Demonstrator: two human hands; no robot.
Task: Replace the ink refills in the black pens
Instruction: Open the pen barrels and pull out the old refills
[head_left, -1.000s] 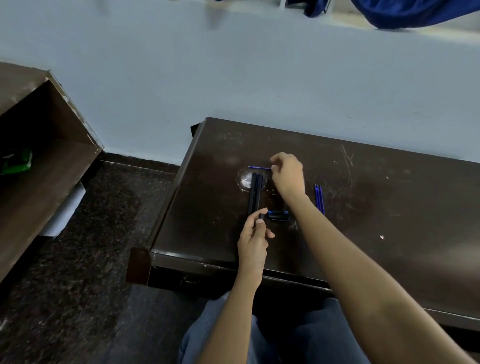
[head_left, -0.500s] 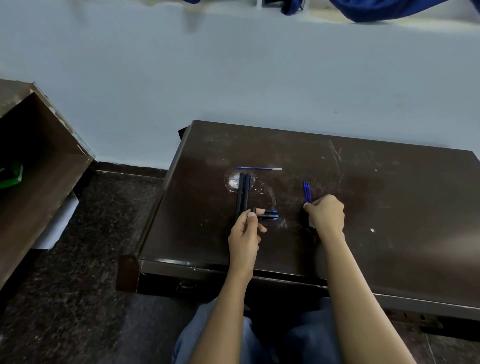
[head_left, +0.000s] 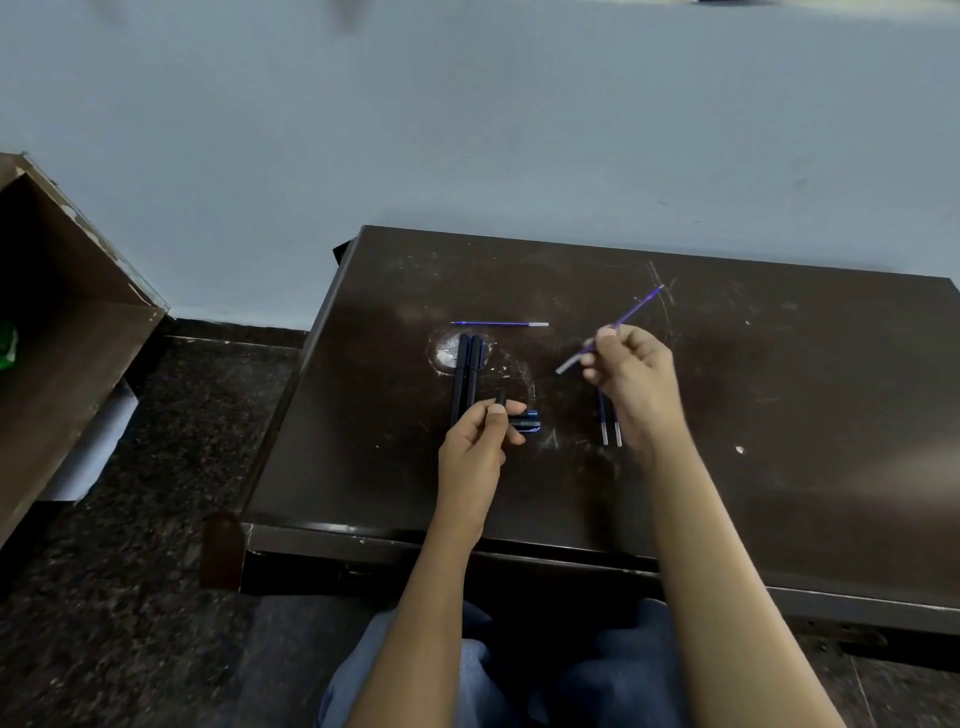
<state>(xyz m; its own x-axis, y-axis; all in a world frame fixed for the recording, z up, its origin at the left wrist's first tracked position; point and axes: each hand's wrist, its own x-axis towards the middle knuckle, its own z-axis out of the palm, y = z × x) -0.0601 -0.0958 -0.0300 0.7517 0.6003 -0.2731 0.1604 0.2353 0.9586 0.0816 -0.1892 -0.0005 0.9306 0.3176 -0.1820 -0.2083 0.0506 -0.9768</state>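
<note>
1. Blue, thin and straight, the plastic ink refill (head_left: 618, 328) with its grey metal tip sits pinched near its middle in the right hand (head_left: 631, 376), raised above the tabletop (head_left: 779, 415).
2. It looks light and slightly bendy; a hold closer to the leading end would likely stop it bowing on insertion.
3. The left hand (head_left: 480, 441) grips a short black pen barrel (head_left: 501, 399), smooth and rigid, likely slippery.
4. Two spare blue refills (head_left: 610, 428) lie just below the right hand; one used refill (head_left: 498, 323) lies farther back.
5. Two black pens (head_left: 466, 376) rest side by side near the left hand.
</note>
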